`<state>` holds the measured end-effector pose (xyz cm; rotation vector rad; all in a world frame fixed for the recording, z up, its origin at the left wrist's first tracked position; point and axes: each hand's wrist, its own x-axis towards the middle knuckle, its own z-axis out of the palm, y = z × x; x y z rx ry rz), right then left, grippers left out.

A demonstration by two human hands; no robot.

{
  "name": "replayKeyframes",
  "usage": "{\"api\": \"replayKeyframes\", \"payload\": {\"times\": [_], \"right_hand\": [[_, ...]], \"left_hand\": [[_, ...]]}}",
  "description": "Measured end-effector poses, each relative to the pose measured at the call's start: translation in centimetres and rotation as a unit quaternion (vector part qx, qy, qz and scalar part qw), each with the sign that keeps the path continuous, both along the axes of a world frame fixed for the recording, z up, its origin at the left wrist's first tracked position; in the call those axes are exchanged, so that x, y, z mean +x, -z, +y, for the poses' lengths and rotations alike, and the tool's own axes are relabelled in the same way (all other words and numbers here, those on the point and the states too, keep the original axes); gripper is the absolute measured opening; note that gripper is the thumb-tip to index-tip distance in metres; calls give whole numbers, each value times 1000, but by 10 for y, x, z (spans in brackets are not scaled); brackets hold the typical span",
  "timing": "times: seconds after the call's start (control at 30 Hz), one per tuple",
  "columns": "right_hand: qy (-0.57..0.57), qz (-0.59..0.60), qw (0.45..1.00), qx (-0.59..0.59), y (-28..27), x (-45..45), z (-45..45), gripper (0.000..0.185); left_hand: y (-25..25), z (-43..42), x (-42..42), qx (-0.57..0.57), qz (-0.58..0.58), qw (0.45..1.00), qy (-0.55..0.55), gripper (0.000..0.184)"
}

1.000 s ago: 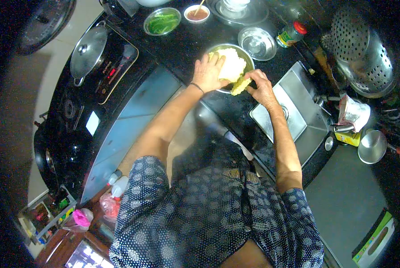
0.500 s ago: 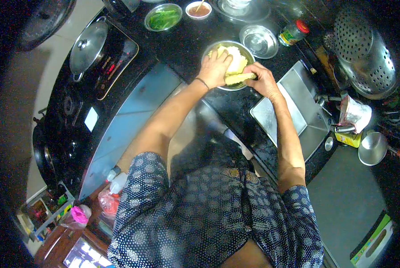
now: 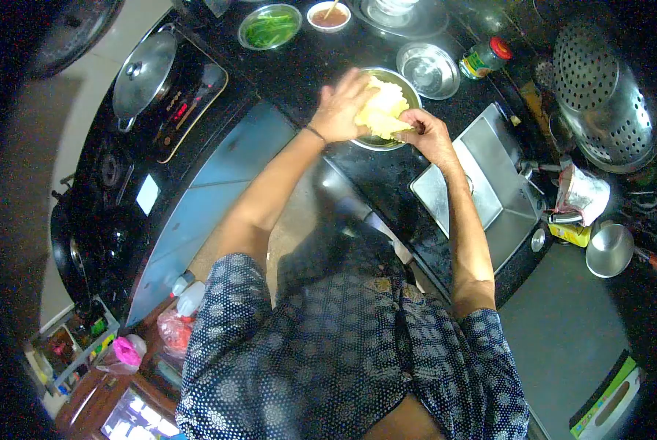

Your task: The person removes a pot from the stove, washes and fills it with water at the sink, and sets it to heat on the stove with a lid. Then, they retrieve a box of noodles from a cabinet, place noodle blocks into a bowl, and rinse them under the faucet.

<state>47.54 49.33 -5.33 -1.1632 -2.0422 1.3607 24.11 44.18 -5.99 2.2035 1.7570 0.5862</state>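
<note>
A lump of pale yellow dough sits in a round metal bowl on the black counter. My left hand is at the bowl's left side, fingers spread and a little blurred, with the palm side next to the dough. My right hand pinches the dough's lower right edge between thumb and fingers. Its fingertips are partly hidden. Beyond the bowl stand a clear glass bowl and a jar with a red lid.
A steel sink lies to the right, with a perforated metal strainer behind it. A lidded pot stands on an induction cooker at left. At the back are a dish of green vegetables and a bowl of reddish sauce.
My left hand has lifted off the dough and moved left, its fingers spreading. My right hand stays at the dough's edge, and the piece there has shifted slightly left.
</note>
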Motion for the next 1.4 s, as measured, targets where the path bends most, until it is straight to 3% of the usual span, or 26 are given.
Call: {"api": "replayKeyframes", "payload": {"times": [0.03,0.1,0.17,0.23,0.27,0.3,0.37,0.43,0.53,0.6,0.9,1.23,1.4], "right_hand": [[2,0,1000,0,2,-3,-1,31],[11,10,1000,-19,4,-10,-3,31],[14,2,1000,-4,2,-17,-10,31],[10,-27,998,58,6,-24,-16,30],[-10,-33,995,89,-2,-29,-21,31],[-11,-34,995,89,-1,-31,-24,31],[-35,-123,966,225,-1,-37,-28,32],[-23,-148,954,259,-1,-42,-34,32],[4,-197,924,328,-3,-44,-38,31],[-6,-228,899,374,-4,-44,-41,31],[40,-274,880,384,8,-48,-50,35],[56,-184,946,260,3,-31,-47,39],[176,-124,942,259,16,-13,-30,39]], "left_hand": [[1,-3,-2,0,0,1000,2,84],[12,-9,-8,25,-72,988,-136,82],[41,-20,-14,57,-136,977,-155,77],[73,-31,-18,20,-318,922,-219,78],[60,-40,-9,-49,-367,884,-287,71],[78,-42,-8,-49,-367,883,-288,71],[95,-49,-2,-49,-471,822,-317,59],[87,-53,4,-65,-416,849,-319,45],[95,-49,4,-67,-465,831,-299,39],[71,-49,4,-155,-520,781,-309,34],[70,-47,12,-185,-557,746,-314,32],[59,-56,38,-237,-621,672,-326,32],[51,-55,57,-197,-669,638,-327,38]]}}
